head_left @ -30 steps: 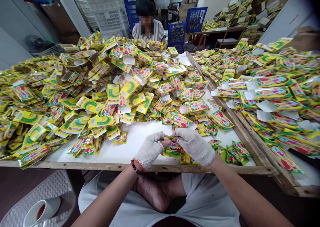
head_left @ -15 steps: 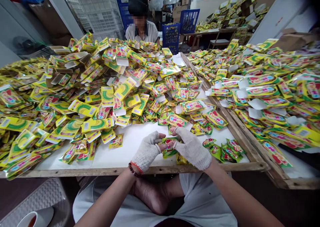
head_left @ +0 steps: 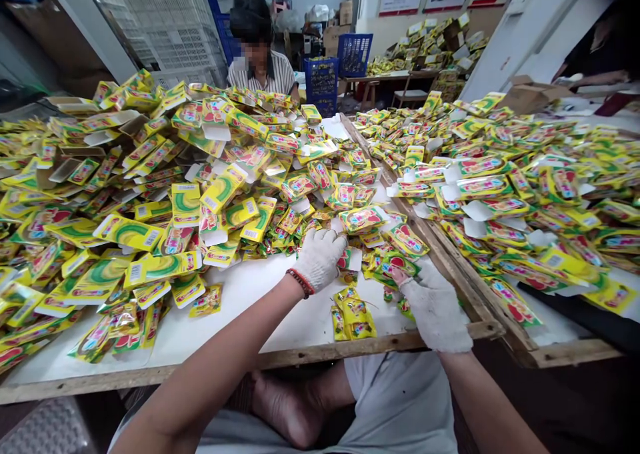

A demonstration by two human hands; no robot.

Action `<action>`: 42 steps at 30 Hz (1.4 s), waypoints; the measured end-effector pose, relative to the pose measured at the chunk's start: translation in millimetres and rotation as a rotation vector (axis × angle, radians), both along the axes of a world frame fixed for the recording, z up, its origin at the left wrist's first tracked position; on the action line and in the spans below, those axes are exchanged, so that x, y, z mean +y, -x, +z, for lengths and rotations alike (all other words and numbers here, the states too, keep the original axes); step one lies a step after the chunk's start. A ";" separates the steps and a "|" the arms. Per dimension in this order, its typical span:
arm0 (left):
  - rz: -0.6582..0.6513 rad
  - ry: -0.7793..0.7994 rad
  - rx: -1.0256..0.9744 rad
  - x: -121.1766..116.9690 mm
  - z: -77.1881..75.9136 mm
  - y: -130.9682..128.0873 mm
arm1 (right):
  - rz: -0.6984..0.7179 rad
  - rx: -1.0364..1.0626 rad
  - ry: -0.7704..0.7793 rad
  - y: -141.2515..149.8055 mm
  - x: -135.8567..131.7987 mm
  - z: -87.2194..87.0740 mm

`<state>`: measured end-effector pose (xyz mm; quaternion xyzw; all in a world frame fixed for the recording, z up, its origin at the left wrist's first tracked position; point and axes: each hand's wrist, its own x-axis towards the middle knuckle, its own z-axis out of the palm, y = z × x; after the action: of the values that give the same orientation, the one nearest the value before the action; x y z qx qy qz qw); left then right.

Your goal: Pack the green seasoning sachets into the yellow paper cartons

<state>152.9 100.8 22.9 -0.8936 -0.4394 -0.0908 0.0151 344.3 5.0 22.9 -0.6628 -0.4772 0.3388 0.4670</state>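
My left hand [head_left: 320, 259], in a white fingerless knit glove, is at the near edge of the pile, its fingers curled over a small carton [head_left: 355, 259]. Only the carton's end and white flap show beside the hand; the fingertips are hidden. Farther right, my gloved right hand [head_left: 436, 307] pinches a green candy sachet [head_left: 396, 267] with a red fruit print. More green sachets lie partly under this hand. Between my hands and closer to me, several yellow sachets [head_left: 353, 315] rest on the white tabletop [head_left: 280, 307].
Yellow-green cartons [head_left: 135, 234] heap up across the left and middle. Beyond a wooden divider [head_left: 425, 234], more cartons [head_left: 500, 187] cover the right section. A person in a striped shirt [head_left: 277, 74] sits opposite. Blue crates [head_left: 321, 81] stand behind. A wooden rim [head_left: 300, 356] edges the table.
My hands have separated. The left went forward onto a carton at the pile's edge; the right moved right with green sachets. The yellow sachets are now uncovered. My view has swung to the right.
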 end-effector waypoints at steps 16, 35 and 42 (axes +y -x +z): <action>0.064 0.214 -0.349 -74.7 -1.9 44.4 | 0.417 -0.388 0.007 13.8 9.8 8.3; -0.038 0.123 -0.173 -92.2 2.6 47.1 | 0.503 -0.648 -0.222 35.7 6.4 -3.0; -0.068 0.122 -0.139 -98.2 -2.5 54.8 | 0.826 -0.762 -0.056 32.9 6.7 8.5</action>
<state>98.1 2.5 20.4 -0.8987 -0.4136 -0.1262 -0.0732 311.3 11.6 31.4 -0.4837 -0.8410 0.2174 0.1074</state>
